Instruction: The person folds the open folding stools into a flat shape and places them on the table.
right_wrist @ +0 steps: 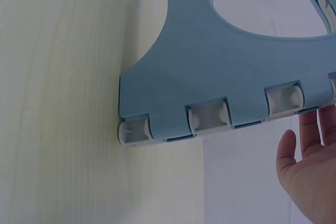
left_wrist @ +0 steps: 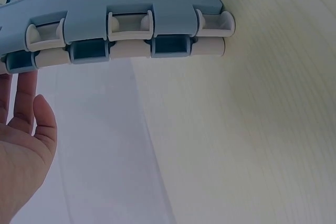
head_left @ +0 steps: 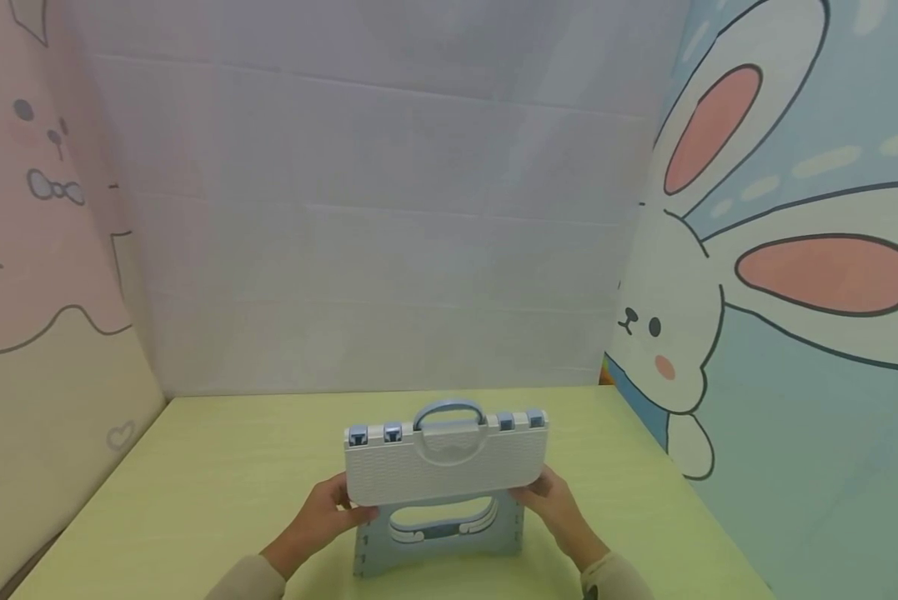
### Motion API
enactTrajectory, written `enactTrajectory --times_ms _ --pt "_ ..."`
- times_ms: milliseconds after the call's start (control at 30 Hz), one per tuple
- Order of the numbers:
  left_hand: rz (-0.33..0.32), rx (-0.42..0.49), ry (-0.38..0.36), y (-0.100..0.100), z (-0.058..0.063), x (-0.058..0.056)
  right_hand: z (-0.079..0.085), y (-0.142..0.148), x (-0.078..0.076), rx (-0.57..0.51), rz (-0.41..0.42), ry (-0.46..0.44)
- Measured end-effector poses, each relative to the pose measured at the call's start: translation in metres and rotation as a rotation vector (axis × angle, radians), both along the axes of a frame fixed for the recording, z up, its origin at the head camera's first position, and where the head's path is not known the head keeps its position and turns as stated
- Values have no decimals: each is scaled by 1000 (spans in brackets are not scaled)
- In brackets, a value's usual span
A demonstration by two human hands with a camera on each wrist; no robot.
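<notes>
The left hand (head_left: 321, 517) and right hand (head_left: 559, 507) grip a blue-and-white plastic folding stool (head_left: 449, 477), which partly hides them; a blue rabbit-printed wall (head_left: 816, 433) borders the pale-yellow table (head_left: 253, 450) at right.

You wear long sleeves in a pale cream or beige, plain for most of what shows. Your left sleeve (head_left: 248, 581) ends in a simple cuff around the wrist. Your right sleeve (head_left: 619, 578) matches it in colour, and beside its cuff sits a small dark patch (head_left: 590, 592), too small to identify. Past the cuffs, your left hand (head_left: 324, 512) and right hand (head_left: 551, 507) are bare. Up close, the wrist views show rounded fingertips and fine creases at the finger joints, with each hand partly cropped.
</notes>
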State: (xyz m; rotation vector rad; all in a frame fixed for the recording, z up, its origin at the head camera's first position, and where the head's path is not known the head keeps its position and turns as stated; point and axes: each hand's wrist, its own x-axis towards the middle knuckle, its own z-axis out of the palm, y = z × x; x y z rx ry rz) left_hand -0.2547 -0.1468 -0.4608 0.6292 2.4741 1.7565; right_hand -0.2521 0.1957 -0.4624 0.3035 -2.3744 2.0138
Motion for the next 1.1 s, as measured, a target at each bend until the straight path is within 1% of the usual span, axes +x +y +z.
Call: enactTrajectory --times_ms 267,500,633,1100 --pt "6 -6 0 0 0 0 -1 0 -1 -2 0 6" --pt "27 -18 4 1 1 0 -1 1 0 1 0 11" --pt "21 -13 13 1 0 0 0 0 0 7 -6 5" --pt "43 -6 -6 1 -1 2 1 0 2 17 -20 -5"
